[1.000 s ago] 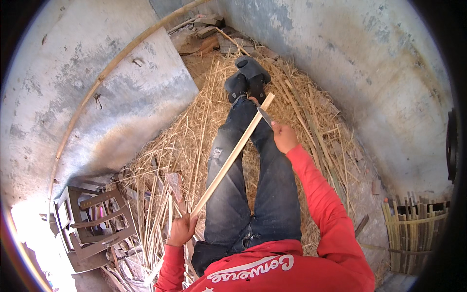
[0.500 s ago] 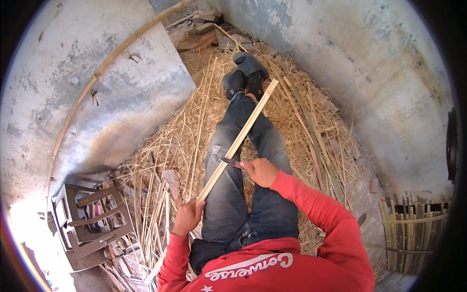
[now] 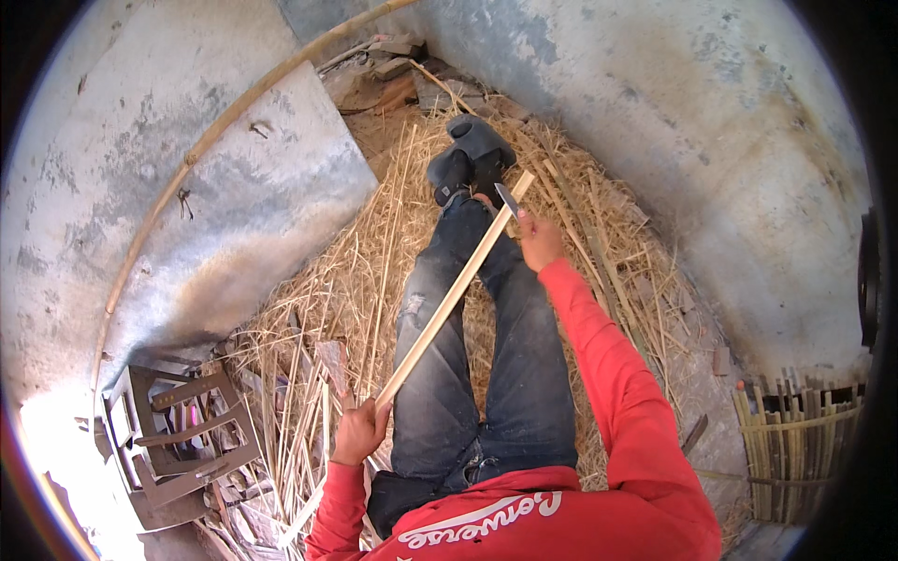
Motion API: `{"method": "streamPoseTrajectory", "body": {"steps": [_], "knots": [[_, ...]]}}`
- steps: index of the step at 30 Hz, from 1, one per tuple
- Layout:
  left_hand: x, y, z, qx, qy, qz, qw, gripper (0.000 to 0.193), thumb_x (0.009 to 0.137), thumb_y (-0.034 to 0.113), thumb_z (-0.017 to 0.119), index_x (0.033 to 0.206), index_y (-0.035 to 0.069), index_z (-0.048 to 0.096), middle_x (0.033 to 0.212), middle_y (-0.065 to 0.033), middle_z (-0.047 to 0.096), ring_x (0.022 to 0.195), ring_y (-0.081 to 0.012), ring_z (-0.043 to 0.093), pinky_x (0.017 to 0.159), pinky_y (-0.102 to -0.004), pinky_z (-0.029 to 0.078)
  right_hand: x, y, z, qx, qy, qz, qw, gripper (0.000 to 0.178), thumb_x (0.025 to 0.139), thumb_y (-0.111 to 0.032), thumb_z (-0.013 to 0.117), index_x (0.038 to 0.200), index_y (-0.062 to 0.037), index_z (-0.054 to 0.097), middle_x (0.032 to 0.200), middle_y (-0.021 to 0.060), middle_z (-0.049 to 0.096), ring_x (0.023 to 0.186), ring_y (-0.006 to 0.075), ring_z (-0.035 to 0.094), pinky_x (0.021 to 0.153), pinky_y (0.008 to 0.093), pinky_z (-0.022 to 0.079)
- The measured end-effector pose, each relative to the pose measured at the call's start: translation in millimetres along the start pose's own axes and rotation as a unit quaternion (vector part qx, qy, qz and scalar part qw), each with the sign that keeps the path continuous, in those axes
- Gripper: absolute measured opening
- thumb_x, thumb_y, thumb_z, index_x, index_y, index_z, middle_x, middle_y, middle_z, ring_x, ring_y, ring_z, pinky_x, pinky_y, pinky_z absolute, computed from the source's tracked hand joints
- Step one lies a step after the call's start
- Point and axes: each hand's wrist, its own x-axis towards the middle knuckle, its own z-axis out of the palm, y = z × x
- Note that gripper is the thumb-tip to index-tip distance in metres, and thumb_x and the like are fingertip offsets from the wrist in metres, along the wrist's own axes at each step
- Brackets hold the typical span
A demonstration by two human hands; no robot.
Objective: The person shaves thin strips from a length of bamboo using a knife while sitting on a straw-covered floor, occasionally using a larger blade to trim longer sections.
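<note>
A long, pale strip of split bamboo [image 3: 454,292] slants across my outstretched legs, its far end beside my dark shoes. My left hand [image 3: 360,431] is closed round the near end of the strip, by my left thigh. Close to the far end, my right hand [image 3: 540,241] grips a knife [image 3: 508,199]. The blade lies against the strip there; the handle is mostly hidden by my fingers.
Straw-like shavings [image 3: 346,252] cover the floor around my legs, with loose bamboo strips [image 3: 603,252] on the right. A dark wooden stool [image 3: 192,425] lies at the left. Bundled slats [image 3: 800,449] stand at the right. A curved pole [image 3: 187,164] leans along the left wall.
My right hand has moved the knife forward along the strip, from around knee height to near the far end. My left hand stays on the near end, and the strip has shifted only slightly.
</note>
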Motion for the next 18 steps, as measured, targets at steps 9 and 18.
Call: {"method": "streamPoseTrajectory", "body": {"steps": [9, 18], "knots": [[0, -3, 8, 0.003, -0.016, -0.031, 0.999, 0.04, 0.099, 0.033, 0.066, 0.076, 0.001, 0.058, 0.06, -0.0273, 0.059, 0.062, -0.0511, 0.062, 0.056, -0.0573, 0.049, -28, 16, -6, 0.063, -0.069, 0.006, 0.996, 0.062, 0.107, -0.047, 0.047, 0.075, 0.0037, 0.063, 0.065, 0.0264, 0.056, 0.061, 0.0435, 0.058, 0.061, 0.0533, 0.041], [-3, 1, -17, -0.086, -0.038, -0.034, 0.995, 0.031, 0.099, 0.032, 0.068, 0.099, 0.002, 0.063, 0.063, -0.0179, 0.064, 0.057, -0.0338, 0.067, 0.052, -0.0429, 0.047, -23, 37, -24, 0.018, -0.115, 0.014, 0.993, 0.068, 0.105, -0.055, 0.048, 0.073, 0.0034, 0.061, 0.062, 0.0239, 0.053, 0.057, 0.0404, 0.053, 0.059, 0.0505, 0.04]]}}
